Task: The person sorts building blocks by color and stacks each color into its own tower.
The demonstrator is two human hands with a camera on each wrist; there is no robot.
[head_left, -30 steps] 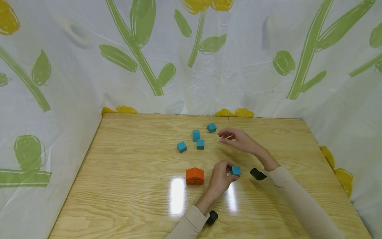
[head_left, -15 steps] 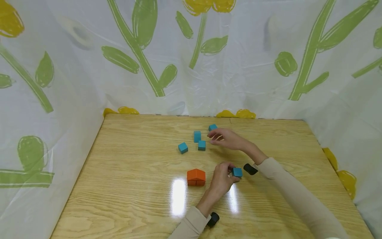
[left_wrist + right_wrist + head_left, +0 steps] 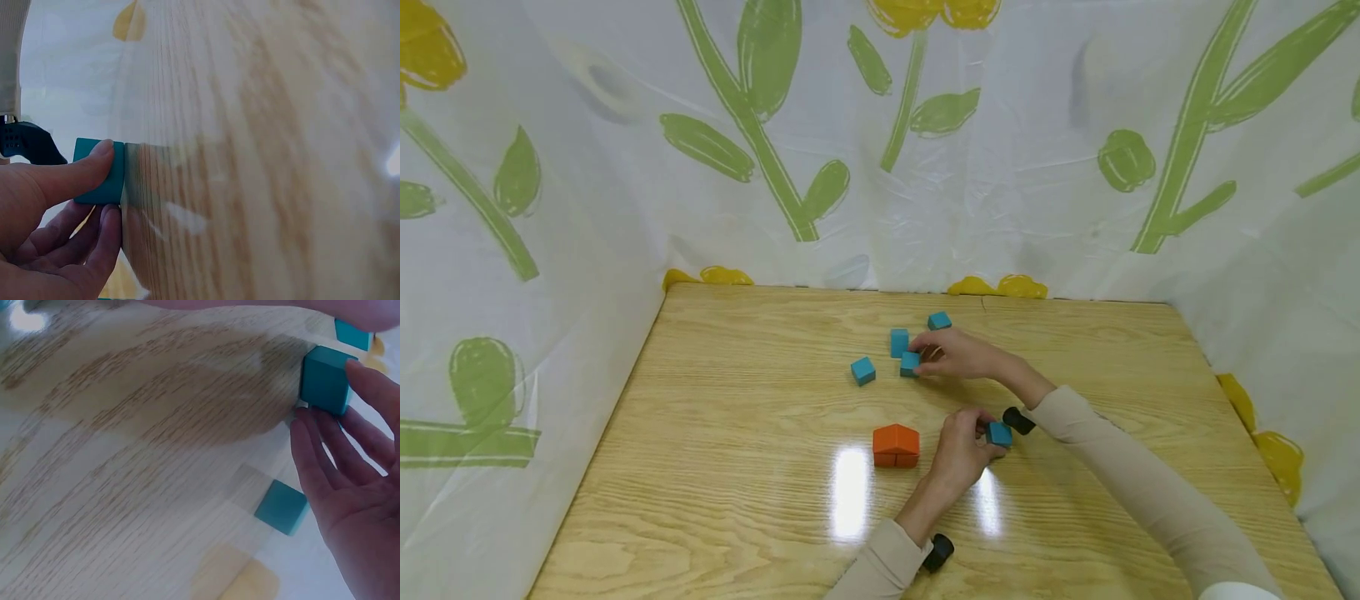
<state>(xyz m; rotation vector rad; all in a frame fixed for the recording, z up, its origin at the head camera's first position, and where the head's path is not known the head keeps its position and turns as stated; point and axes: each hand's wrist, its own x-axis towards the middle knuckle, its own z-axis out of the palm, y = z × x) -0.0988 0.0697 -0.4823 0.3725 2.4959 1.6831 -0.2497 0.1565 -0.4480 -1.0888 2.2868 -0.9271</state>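
My left hand (image 3: 962,450) pinches a small blue cube (image 3: 998,434) between thumb and fingers, right of the orange blocks. In the left wrist view this cube (image 3: 100,172) sits at the tabletop, the thumb across one face. My right hand (image 3: 958,353) reaches in from the right, thumb and fingers on opposite sides of another blue cube (image 3: 909,364). The right wrist view shows that cube (image 3: 326,380) between thumb and fingertips. Just behind it is a taller-looking blue block (image 3: 899,342). Other blue cubes lie to the left (image 3: 862,371) and behind the hand (image 3: 939,321).
Several orange blocks (image 3: 896,446) stand together in a house-like shape left of the left hand. The wooden table (image 3: 722,433) ends at a white curtain (image 3: 1000,200) printed with flowers. Black wrist cameras (image 3: 938,552) stick out beside both sleeves.
My right hand has moved left and come down around the front blue cube, uncovering the back one. My left hand keeps its cube, now tilted slightly. The view has shifted a little.
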